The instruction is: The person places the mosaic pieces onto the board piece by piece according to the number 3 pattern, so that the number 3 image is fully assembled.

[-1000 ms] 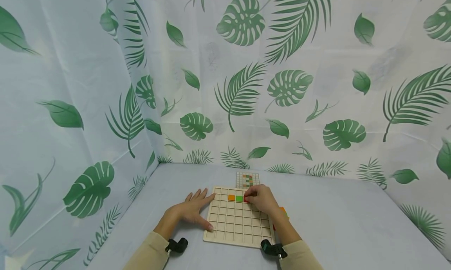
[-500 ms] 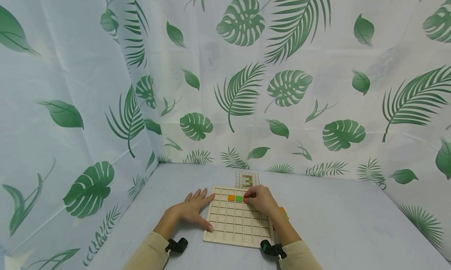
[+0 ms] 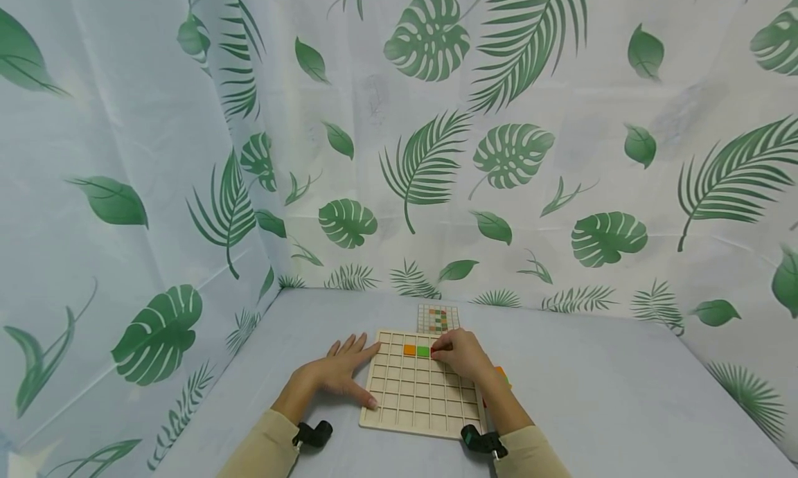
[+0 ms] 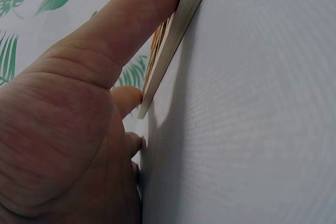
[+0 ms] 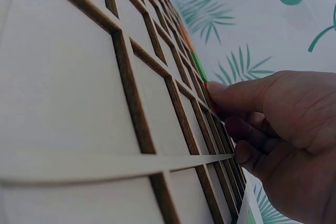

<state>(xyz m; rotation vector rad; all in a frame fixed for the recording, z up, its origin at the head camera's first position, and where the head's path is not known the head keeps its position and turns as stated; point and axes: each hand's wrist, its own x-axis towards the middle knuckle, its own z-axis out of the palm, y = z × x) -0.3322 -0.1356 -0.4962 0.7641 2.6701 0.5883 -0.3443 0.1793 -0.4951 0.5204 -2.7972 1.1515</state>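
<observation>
A pale wooden grid board (image 3: 424,403) lies on the table. In its upper rows an orange tile (image 3: 409,350) and a green tile (image 3: 422,352) sit side by side in their squares. My right hand (image 3: 464,355) is just right of the green one, thumb and fingers pinching a red tile (image 3: 433,352) that they mostly cover. From the right wrist view, the thumb (image 5: 231,98) lies right at the board's surface over the red sliver. My left hand (image 3: 333,373) rests spread at the board's left side, its thumb (image 4: 142,14) straight against the wooden edge.
Behind the board lies a small printed grid card (image 3: 438,318) with coloured squares. Loose coloured tiles (image 3: 502,375) show partly from behind the right forearm. A leaf-patterned curtain (image 3: 499,242) hangs at the table's back and left.
My right fingertips have shifted very slightly at the red tile, and less of its red shows now. The left hand and the board have stayed put.
</observation>
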